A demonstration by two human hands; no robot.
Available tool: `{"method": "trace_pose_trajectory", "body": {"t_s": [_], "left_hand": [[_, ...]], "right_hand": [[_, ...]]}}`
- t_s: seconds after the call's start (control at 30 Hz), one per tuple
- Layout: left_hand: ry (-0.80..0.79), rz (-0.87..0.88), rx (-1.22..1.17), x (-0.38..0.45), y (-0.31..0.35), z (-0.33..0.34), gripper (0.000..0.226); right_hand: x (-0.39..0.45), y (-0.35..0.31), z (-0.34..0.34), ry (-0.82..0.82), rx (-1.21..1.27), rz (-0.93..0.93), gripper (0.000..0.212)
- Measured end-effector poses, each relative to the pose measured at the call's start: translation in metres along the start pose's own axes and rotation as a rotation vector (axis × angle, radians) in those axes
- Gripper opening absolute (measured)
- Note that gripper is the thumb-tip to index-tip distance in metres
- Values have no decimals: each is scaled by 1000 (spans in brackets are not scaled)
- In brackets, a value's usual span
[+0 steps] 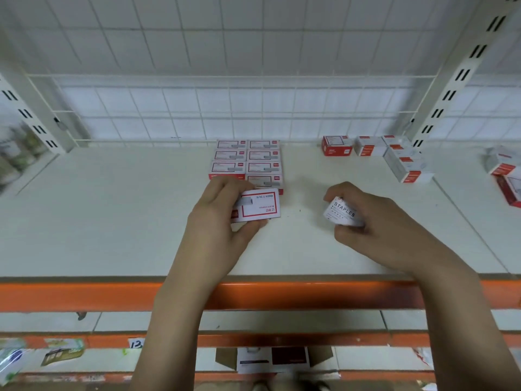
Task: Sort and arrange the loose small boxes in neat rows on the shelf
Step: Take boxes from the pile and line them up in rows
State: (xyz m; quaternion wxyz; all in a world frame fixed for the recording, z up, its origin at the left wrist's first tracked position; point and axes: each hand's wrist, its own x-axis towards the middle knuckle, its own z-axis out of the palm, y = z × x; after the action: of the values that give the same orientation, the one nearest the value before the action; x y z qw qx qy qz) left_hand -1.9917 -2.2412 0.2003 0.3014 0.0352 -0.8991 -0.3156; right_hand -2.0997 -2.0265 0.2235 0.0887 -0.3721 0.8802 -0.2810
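Note:
Two neat columns of red-and-white staple boxes lie flat at the back middle of the white shelf. My left hand grips one such box label up, just in front of the left column. My right hand holds another small box, tilted, with "STAPLES" printed on its white side, above the shelf to the right. Several loose boxes stand unevenly at the back right, some stacked.
A white wire grid backs the shelf, with slotted uprights at both sides. More boxes lie on the neighbouring shelf at far right. An orange front rail edges the shelf; lower shelves hold packets and an open carton.

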Motion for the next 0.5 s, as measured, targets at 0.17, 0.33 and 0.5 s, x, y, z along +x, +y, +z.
{"method": "trace_pose_trajectory", "body": {"t_s": [0.17, 0.33, 0.5], "left_hand": [[-5, -32, 126, -2, -12, -6, 47], [-6, -66, 175, 0, -22, -13, 52], [24, -163, 143, 5, -26, -18, 62]], "right_hand": [[13, -7, 1, -17, -6, -29, 42], [28, -4, 2, -37, -25, -60, 44], [45, -3, 5, -66, -36, -70, 50]]}}
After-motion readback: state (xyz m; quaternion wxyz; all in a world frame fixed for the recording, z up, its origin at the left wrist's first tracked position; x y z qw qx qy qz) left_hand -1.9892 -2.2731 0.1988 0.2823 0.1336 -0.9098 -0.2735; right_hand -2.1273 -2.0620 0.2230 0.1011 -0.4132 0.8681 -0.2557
